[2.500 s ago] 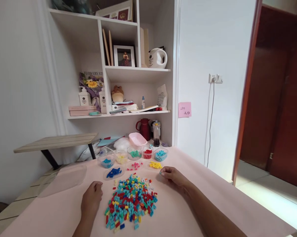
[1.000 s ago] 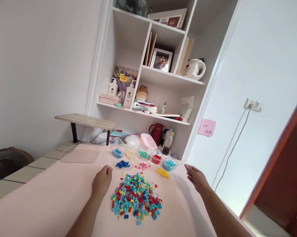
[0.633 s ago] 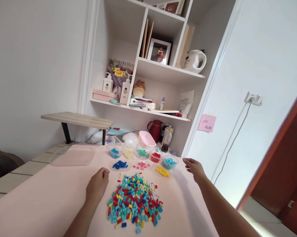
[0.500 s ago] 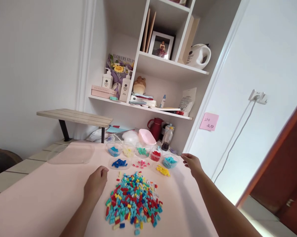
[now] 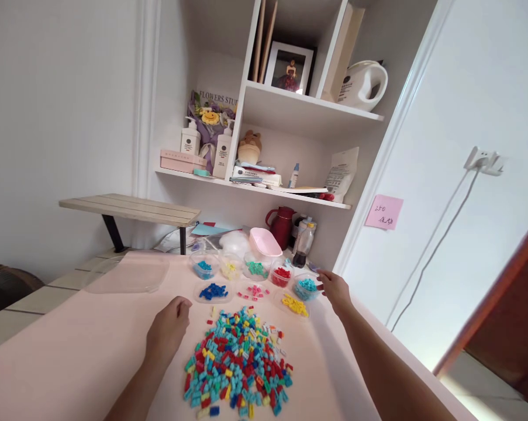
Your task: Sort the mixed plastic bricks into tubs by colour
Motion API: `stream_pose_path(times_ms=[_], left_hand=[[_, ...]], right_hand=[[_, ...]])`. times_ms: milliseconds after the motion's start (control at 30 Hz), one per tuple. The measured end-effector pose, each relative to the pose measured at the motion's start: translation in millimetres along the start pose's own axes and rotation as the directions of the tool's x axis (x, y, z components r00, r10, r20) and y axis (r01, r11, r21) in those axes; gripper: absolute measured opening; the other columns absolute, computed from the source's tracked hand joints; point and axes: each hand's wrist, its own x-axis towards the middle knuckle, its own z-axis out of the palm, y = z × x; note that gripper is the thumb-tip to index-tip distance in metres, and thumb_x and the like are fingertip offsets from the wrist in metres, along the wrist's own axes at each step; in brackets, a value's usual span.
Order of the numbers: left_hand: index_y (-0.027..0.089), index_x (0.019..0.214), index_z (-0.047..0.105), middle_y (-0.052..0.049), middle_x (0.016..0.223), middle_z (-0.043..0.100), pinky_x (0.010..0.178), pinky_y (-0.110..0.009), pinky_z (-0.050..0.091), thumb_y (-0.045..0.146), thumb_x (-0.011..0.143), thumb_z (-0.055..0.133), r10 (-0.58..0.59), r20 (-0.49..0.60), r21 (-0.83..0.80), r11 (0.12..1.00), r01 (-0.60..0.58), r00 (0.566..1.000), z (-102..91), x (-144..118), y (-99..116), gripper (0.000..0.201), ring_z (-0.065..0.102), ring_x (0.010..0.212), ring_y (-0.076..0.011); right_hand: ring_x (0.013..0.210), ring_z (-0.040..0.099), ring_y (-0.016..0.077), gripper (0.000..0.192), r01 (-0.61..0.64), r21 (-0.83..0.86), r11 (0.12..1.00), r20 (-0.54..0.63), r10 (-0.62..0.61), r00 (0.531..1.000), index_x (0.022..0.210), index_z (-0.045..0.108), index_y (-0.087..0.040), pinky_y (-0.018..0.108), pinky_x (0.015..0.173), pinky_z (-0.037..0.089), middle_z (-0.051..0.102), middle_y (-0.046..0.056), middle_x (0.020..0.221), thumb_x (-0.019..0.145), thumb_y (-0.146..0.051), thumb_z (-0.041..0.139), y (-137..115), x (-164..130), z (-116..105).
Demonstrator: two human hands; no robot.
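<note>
Pink tabletop [image 5: 71, 356] carries everything, and your left hand [image 5: 167, 333] rests on it with the fingers loosely curled, holding nothing, just left of the mixed heap of small plastic bricks [image 5: 240, 365] in red, teal, yellow and blue. That heap lies near you, between your two arms. Beyond it, going left to right, a clear round plastic lid [image 5: 213, 290] bears dark blue bricks, a scatter of pink bricks [image 5: 251, 290] lies beside it, and a group of yellow bricks [image 5: 295, 304] sits further right. Farther off stands a row of clear cups: one with blue bricks [image 5: 203, 268], one with pale yellow [image 5: 229, 269], one with green [image 5: 256, 269], one with red [image 5: 282, 273], and a clear cup of light-blue bricks [image 5: 306, 286] at the right end. Your right hand [image 5: 336, 290] hovers with the fingers narrowly spread, their tips at that last cup's rim; whether they hold a brick cannot be told.
</note>
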Motion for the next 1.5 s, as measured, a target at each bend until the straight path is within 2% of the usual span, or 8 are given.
stream_pose_path(times_ms=[233, 433, 567, 667, 733, 1133, 1233, 1500], left_hand=[[0.026, 0.089, 0.063, 0.005, 0.058, 0.063, 0.054, -0.025, 0.038, 0.034, 0.080, 0.041, 0.002, 0.022, 0.004, 1.000, -0.002, 1.000, 0.4, 3.3, -1.9, 0.025, 0.059, 0.051, -0.0151], [0.024, 0.090, 0.062, 0.005, 0.057, 0.061, 0.055, -0.026, 0.041, 0.036, 0.080, 0.041, 0.016, 0.027, -0.009, 1.000, -0.016, 1.000, 2.0, 5.6, -4.5, 0.026, 0.057, 0.049, -0.0145], [0.023, 0.091, 0.062, 0.006, 0.056, 0.059, 0.055, -0.026, 0.042, 0.036, 0.079, 0.040, 0.031, 0.021, -0.031, 0.999, -0.030, 0.999, 1.8, 4.0, -3.6, 0.028, 0.057, 0.050, -0.0144], [0.022, 0.090, 0.063, 0.006, 0.055, 0.059, 0.055, -0.026, 0.042, 0.037, 0.079, 0.042, 0.035, 0.023, -0.031, 0.999, -0.034, 0.999, 0.9, 3.7, -2.3, 0.028, 0.056, 0.049, -0.0139], [0.022, 0.091, 0.063, 0.006, 0.055, 0.059, 0.055, -0.026, 0.042, 0.038, 0.078, 0.043, 0.034, 0.025, -0.030, 0.999, -0.034, 0.999, 0.4, 4.5, -1.8, 0.029, 0.056, 0.048, -0.0139], [0.020, 0.095, 0.066, 0.004, 0.056, 0.060, 0.053, -0.026, 0.042, 0.040, 0.074, 0.049, 0.049, 0.038, -0.075, 0.996, -0.046, 0.998, 1.5, 7.8, -3.7, 0.033, 0.054, 0.048, -0.0139], [0.020, 0.095, 0.065, 0.004, 0.057, 0.060, 0.054, -0.026, 0.042, 0.040, 0.074, 0.048, 0.049, 0.047, -0.070, 0.997, -0.046, 0.998, 2.1, 7.9, -4.3, 0.033, 0.054, 0.049, -0.0139], [0.021, 0.096, 0.064, 0.005, 0.058, 0.059, 0.055, -0.026, 0.042, 0.042, 0.076, 0.047, 0.044, 0.061, -0.056, 0.998, -0.041, 0.997, 0.8, 6.2, -3.9, 0.033, 0.055, 0.050, -0.0134]], right_hand=[[0.042, 0.039, 0.0075, 0.047, -0.034, 0.216, 0.976, 0.176, -0.005, 0.984, 0.099, 0.068, -0.015, 0.022, 0.039, 0.027, 0.052, -0.003, 0.059, 0.069, -0.051, 0.065, -20.6, -45.9, 4.5], [0.041, 0.032, 0.0064, 0.037, -0.096, 0.195, 0.976, 0.470, -0.007, 0.882, 0.094, 0.068, -0.015, 0.021, 0.040, 0.022, 0.043, -0.006, 0.052, 0.077, -0.047, 0.063, -19.9, -98.2, 23.2], [0.056, 0.052, 0.0135, 0.026, 0.144, -0.004, 0.989, 0.563, -0.117, 0.818, 0.091, 0.071, -0.019, 0.025, 0.051, 0.039, 0.061, 0.002, 0.069, 0.084, -0.037, 0.054, -5.1, -122.7, 34.2], [0.082, 0.061, 0.0202, 0.022, 0.423, -0.149, 0.894, 0.594, -0.261, 0.761, 0.090, 0.074, -0.023, 0.031, 0.074, 0.046, 0.069, 0.007, 0.091, 0.083, -0.024, 0.053, 0.5, -131.9, 37.3], [0.089, 0.062, 0.0213, 0.026, 0.493, -0.208, 0.845, 0.603, -0.286, 0.744, 0.094, 0.073, -0.024, 0.033, 0.082, 0.045, 0.069, 0.007, 0.098, 0.082, -0.018, 0.052, -0.2, -134.6, 37.3], [0.060, 0.053, 0.0133, 0.020, 0.189, -0.028, 0.982, 0.727, -0.110, 0.678, 0.093, 0.072, -0.019, 0.024, 0.055, 0.041, 0.064, 0.002, 0.071, 0.083, -0.031, 0.060, -13.6, -121.4, 6.9], [0.068, 0.056, 0.0150, 0.019, 0.324, -0.011, 0.946, 0.693, -0.226, 0.685, 0.092, 0.074, -0.022, 0.026, 0.061, 0.045, 0.065, 0.005, 0.083, 0.084, -0.031, 0.060, -15.6, -126.5, 9.6], [0.083, 0.062, 0.0168, 0.030, 0.673, -0.110, 0.731, 0.702, -0.422, 0.573, 0.118, 0.068, -0.032, 0.029, 0.077, 0.049, 0.062, 0.006, 0.098, 0.090, -0.030, 0.056, -8.2, -141.3, 21.2]])
